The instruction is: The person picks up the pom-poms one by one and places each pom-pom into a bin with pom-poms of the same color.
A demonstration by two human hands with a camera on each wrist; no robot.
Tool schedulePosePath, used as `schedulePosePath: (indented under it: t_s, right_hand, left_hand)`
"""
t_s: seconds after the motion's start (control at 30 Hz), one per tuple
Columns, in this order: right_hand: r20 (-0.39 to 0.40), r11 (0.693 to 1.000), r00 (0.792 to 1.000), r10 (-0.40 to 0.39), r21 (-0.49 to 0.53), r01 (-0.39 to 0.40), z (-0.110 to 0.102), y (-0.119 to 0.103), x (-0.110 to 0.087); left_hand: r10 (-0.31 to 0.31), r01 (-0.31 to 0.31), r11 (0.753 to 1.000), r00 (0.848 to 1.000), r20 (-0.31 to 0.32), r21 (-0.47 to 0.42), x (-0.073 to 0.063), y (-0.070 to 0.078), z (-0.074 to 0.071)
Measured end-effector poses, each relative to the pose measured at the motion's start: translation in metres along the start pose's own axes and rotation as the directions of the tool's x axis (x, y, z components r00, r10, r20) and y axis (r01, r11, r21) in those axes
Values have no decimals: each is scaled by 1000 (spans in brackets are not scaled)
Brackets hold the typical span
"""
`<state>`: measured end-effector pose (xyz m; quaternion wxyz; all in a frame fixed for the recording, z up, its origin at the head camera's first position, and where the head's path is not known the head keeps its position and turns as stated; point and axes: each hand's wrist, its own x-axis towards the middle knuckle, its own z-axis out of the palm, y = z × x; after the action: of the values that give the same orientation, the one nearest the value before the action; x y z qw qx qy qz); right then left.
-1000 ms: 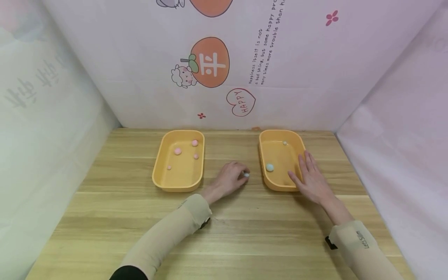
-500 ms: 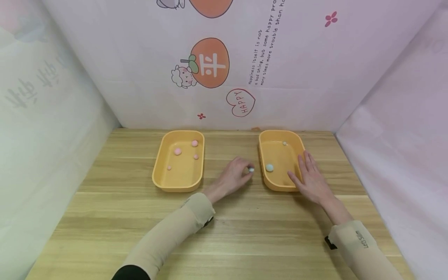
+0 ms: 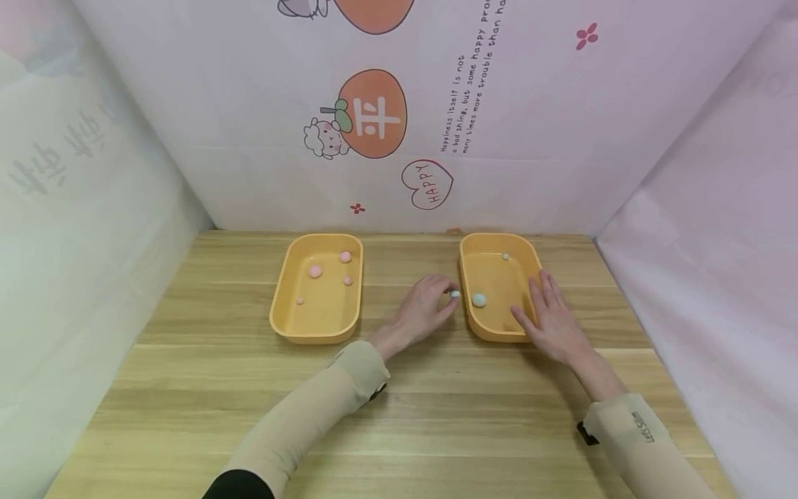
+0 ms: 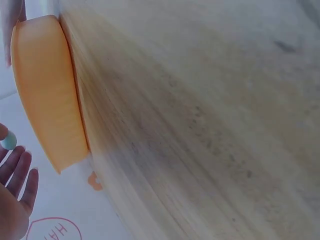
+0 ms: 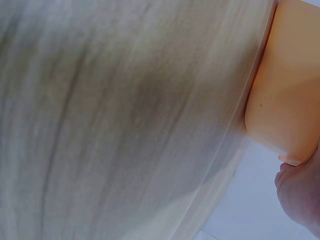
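Between thumb and fingertips, my left hand (image 3: 422, 306) pinches a small pale blue ball (image 3: 455, 294) just left of the right-hand yellow tray (image 3: 467, 320). The left wrist view shows the same pale blue ball (image 4: 9, 140) beside the wall of the tray (image 4: 47, 90). My right hand (image 3: 555, 322) rests on this tray's right rim with straight, spread fingers. Inside lie a larger pale blue ball (image 3: 479, 299) and a tiny pale one (image 3: 506, 256). In the right wrist view, part of my right hand (image 5: 302, 195) touches the tray's edge.
A second yellow tray (image 3: 314, 339) stands to the left with several pink balls, one of them a larger pink ball (image 3: 315, 272). Both trays sit near the back of the wooden table (image 3: 436, 430). Printed white cloth (image 3: 511, 187) hangs behind and at both sides.
My left hand has moved right and farther from me with the pale blue ball, up to the right tray's left side. The right hand has stayed on the rim.
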<state>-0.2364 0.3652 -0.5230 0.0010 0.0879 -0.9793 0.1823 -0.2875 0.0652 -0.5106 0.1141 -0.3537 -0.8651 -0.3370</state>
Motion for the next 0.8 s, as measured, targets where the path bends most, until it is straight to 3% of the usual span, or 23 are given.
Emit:
schedulePosePath:
  t_s: [0.4, 0.8]
  right_hand:
    - [0, 1000, 1000, 0, -8, 0, 2, 2, 1]
    - [-15, 1000, 1000, -6, -21, 5, 2, 1, 2]
  left_hand:
    - [42, -41, 999, 999, -20, 17, 12, 10, 4]
    - [69, -69, 997, 998, -3, 44, 22, 18, 18]
